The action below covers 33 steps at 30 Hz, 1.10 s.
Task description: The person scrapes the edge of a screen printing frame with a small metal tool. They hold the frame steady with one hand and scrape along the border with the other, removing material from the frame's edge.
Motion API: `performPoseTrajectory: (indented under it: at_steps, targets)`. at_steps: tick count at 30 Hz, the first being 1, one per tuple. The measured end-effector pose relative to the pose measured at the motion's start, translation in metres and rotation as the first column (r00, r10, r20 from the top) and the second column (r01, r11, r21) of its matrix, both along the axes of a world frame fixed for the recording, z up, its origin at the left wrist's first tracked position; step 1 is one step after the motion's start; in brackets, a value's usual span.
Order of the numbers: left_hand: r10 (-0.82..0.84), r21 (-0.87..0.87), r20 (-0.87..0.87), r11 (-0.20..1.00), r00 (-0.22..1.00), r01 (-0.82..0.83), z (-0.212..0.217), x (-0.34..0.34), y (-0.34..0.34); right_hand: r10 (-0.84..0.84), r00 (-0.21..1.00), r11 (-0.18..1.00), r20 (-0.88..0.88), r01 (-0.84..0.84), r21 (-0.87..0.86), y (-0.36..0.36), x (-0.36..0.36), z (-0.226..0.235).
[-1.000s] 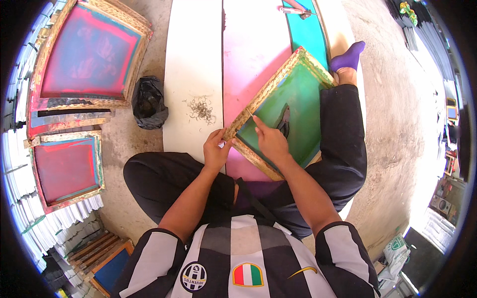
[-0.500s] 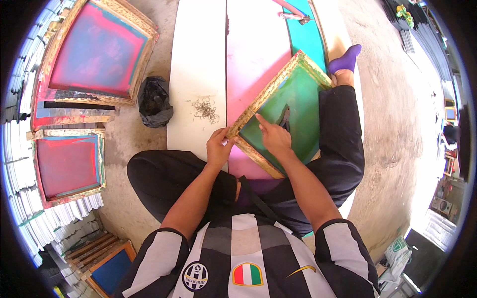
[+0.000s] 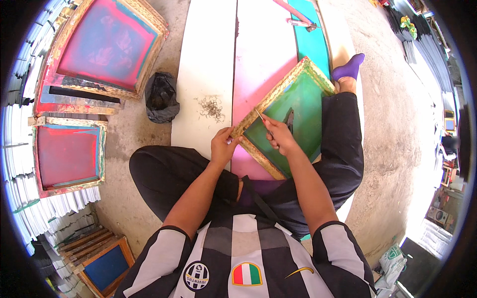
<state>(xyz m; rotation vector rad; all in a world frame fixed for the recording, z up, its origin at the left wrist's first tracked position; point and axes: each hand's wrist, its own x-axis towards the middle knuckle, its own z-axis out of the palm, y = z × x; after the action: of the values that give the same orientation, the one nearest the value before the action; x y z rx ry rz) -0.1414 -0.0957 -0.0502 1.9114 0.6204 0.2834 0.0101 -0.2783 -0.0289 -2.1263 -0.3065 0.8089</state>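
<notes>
A wooden screen-printing frame point(image 3: 278, 93) with green mesh point(image 3: 308, 119) lies tilted across the boards before me, against my leg. My left hand point(image 3: 222, 146) is closed on its left corner, thumb and fingers pinching the wood. In the fist of my right hand point(image 3: 279, 135) is a slim, pointed metal tool point(image 3: 259, 114), perhaps a screwdriver. Its tip meets the frame's upper left rail; the handle is hidden in my palm. Dark-handled pliers point(image 3: 289, 118) rest on the mesh, just beyond my right hand.
Small bent wire bits, apparently staples point(image 3: 211, 108), are heaped on the white board point(image 3: 201, 59). Left of it sits a black plastic bag point(image 3: 162, 98). Farther left stand more screen frames point(image 3: 69, 158). A hammer-like tool point(image 3: 310, 26) and a marker point(image 3: 298, 23) lie at the far end.
My right hand has gone from a pointing index finger to a fist around the tool, whose shaft now shows against the rail. My left hand keeps the corner. The whole view has shifted slightly.
</notes>
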Motion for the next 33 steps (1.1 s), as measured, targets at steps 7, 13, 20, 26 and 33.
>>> performPoseTrajectory:
  at_steps: [7,13,20,26,33]
  targets:
    - [-0.022,-0.016,-0.038,1.0,0.999,0.021,0.0,0.001,0.001,0.138,0.91,0.99,0.391,-0.142,-0.019,-0.006,-0.011,0.013]
    - [-0.012,-0.033,-0.023,0.999,1.0,0.012,0.003,0.0,0.0,0.28,0.932,0.903,0.23,-0.175,-0.392,0.007,-0.018,0.057]
    - [-0.02,-0.062,-0.002,0.998,1.0,0.019,0.002,0.0,0.001,0.337,0.922,0.855,0.189,-0.216,-0.472,0.017,-0.014,0.071]
    - [-0.009,-0.039,-0.014,0.999,1.0,0.008,0.002,0.0,-0.001,0.368,0.926,0.763,0.085,-0.249,-0.596,0.037,-0.015,0.085]
    - [-0.022,-0.042,-0.091,0.999,0.996,0.019,0.008,0.003,0.001,0.247,0.964,0.906,0.101,-0.192,-0.378,0.021,-0.014,0.064]
